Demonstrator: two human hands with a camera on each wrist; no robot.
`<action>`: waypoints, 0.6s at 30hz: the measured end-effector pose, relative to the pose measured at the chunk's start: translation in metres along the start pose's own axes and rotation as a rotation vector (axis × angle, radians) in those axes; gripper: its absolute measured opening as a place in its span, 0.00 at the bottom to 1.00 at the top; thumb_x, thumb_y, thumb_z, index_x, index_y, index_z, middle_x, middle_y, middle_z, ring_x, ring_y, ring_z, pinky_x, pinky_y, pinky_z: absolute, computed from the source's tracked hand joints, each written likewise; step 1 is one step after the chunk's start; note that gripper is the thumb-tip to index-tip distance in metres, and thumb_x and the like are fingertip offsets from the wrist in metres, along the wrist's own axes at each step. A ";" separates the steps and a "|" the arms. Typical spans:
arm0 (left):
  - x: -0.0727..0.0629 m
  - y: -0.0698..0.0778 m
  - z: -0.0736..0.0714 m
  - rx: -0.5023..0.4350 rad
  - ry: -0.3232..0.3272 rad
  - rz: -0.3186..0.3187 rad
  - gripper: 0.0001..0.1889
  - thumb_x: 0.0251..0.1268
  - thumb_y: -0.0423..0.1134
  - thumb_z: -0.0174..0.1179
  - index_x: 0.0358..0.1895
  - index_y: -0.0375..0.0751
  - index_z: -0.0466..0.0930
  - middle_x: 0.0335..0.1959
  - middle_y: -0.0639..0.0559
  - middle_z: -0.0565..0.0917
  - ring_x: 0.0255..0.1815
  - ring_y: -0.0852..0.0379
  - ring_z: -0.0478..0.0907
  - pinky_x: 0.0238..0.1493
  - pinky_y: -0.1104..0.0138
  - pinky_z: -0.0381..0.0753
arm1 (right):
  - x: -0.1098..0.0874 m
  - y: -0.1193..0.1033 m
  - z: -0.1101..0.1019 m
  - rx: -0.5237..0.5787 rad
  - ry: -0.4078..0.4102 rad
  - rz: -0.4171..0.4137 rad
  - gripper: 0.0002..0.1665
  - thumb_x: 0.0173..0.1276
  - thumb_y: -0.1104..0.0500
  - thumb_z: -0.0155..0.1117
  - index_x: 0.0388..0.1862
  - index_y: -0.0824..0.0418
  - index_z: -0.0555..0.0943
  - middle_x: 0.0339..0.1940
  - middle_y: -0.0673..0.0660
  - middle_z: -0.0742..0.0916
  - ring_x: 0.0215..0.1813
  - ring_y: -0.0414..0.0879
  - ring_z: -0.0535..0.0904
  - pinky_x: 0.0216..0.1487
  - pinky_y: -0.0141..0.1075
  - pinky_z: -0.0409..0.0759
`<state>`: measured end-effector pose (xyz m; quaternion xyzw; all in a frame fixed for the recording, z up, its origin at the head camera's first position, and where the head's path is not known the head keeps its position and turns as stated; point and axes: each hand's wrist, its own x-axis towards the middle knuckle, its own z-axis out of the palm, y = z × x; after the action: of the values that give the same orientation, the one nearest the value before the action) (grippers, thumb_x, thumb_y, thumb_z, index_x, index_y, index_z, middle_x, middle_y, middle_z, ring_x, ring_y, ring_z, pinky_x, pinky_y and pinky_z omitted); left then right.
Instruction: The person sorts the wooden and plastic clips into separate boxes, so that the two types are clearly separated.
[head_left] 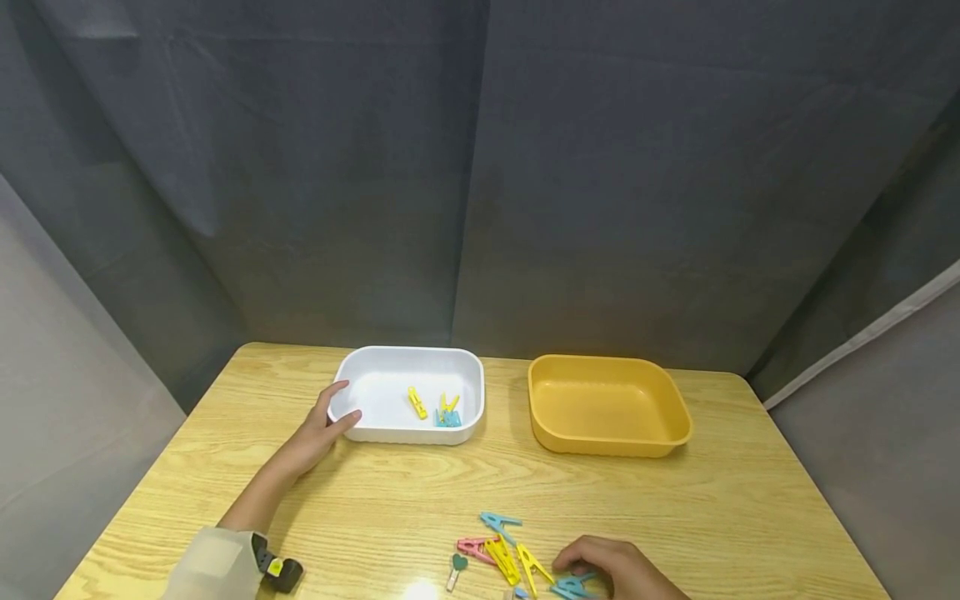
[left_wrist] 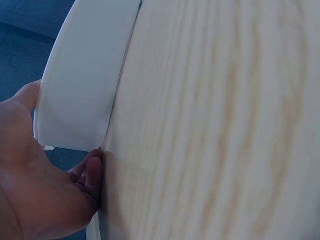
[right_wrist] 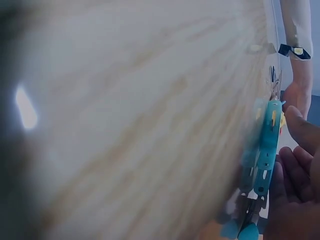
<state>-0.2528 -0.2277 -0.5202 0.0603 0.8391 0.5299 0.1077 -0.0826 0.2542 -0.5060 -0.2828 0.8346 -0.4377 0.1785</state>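
Note:
My left hand (head_left: 311, 437) grips the left end of a white tray (head_left: 408, 435), thumb and index finger over its rim. In the left wrist view, other fingers curl under the corner of the tray (left_wrist: 80, 80). Inside lie a yellow clothespin (head_left: 417, 402) and, to its right, another yellow one overlapping a blue one (head_left: 448, 419). Over the table's front part, my right hand (head_left: 618, 567) is right beside a blue clothespin (head_left: 573, 586). The right wrist view has its thumb and fingers apart, close along the blue clothespin (right_wrist: 270, 135).
Left of my right hand lie yellow clothespins (head_left: 532, 569), a pink one (head_left: 472, 548), another blue one (head_left: 498, 523) and a small clip with a green heart (head_left: 459, 562). An orange tray (head_left: 611, 446) stands at the back right. A dark curtain (head_left: 600, 183) hangs behind the table.

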 end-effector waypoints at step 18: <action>-0.001 0.000 0.000 -0.001 -0.007 0.004 0.40 0.81 0.53 0.53 0.83 0.46 0.40 0.83 0.28 0.37 0.83 0.29 0.35 0.81 0.40 0.41 | 0.000 0.001 0.005 -0.076 0.002 -0.097 0.18 0.70 0.48 0.72 0.55 0.49 0.82 0.51 0.42 0.86 0.52 0.33 0.81 0.53 0.31 0.81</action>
<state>-0.2522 -0.2278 -0.5206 0.0637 0.8382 0.5304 0.1097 -0.0807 0.2513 -0.5090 -0.3293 0.8360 -0.4142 0.1454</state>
